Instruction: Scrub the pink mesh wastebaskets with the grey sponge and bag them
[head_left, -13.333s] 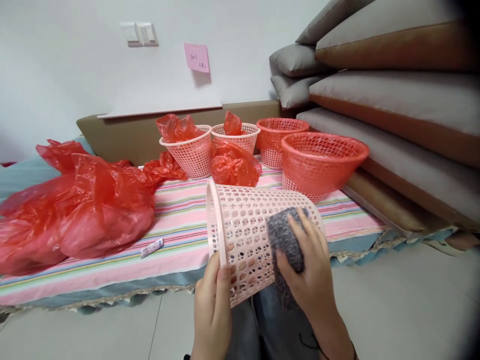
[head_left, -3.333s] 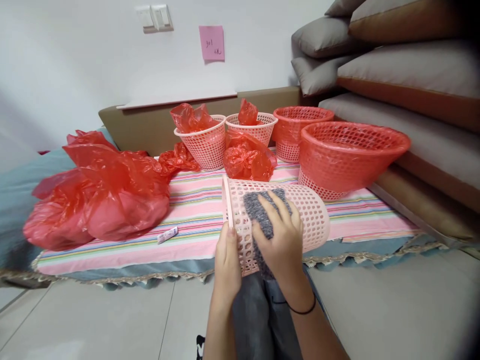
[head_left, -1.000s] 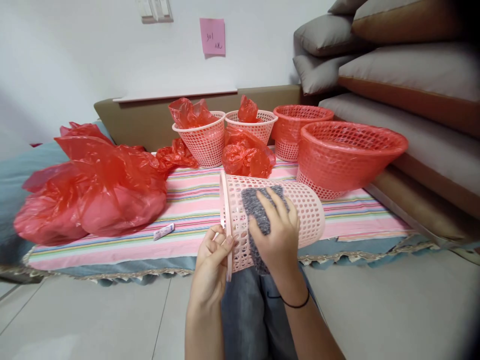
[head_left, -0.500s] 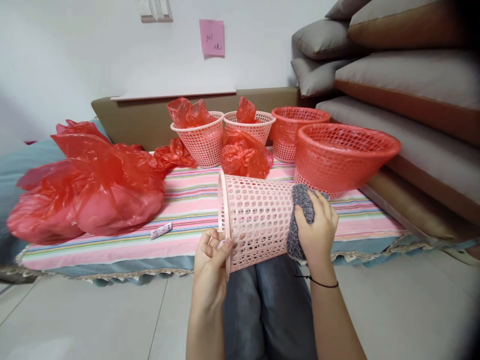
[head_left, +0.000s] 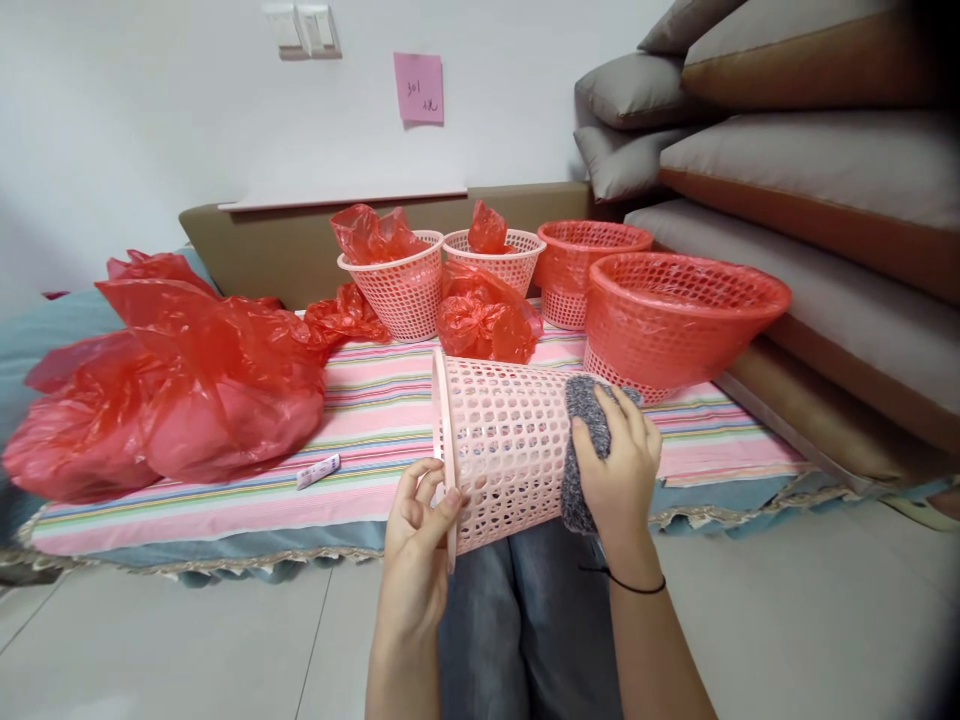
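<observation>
A pale pink perforated plastic basket (head_left: 506,440) lies on its side in the air above my knees, its mouth facing left. My left hand (head_left: 420,525) pinches the basket's rim between thumb and fingers. At the other end, my right hand (head_left: 619,460) presses a grey speckled cloth (head_left: 583,480) against the basket's side near the base, fingers bent over it. The base itself is hidden behind the cloth and hand.
On the striped cover (head_left: 375,450) stand two pink baskets (head_left: 405,295) holding red plastic bags and two baskets (head_left: 675,330) wrapped in red plastic. Large filled red bags (head_left: 232,400) sit left, beside a small white packet (head_left: 318,471). Cushions (head_left: 810,170) are stacked at right.
My right hand and the cloth have shifted slightly left along the basket. The whole view has tipped a little, so the background sits lower. My left hand keeps its hold on the rim.
</observation>
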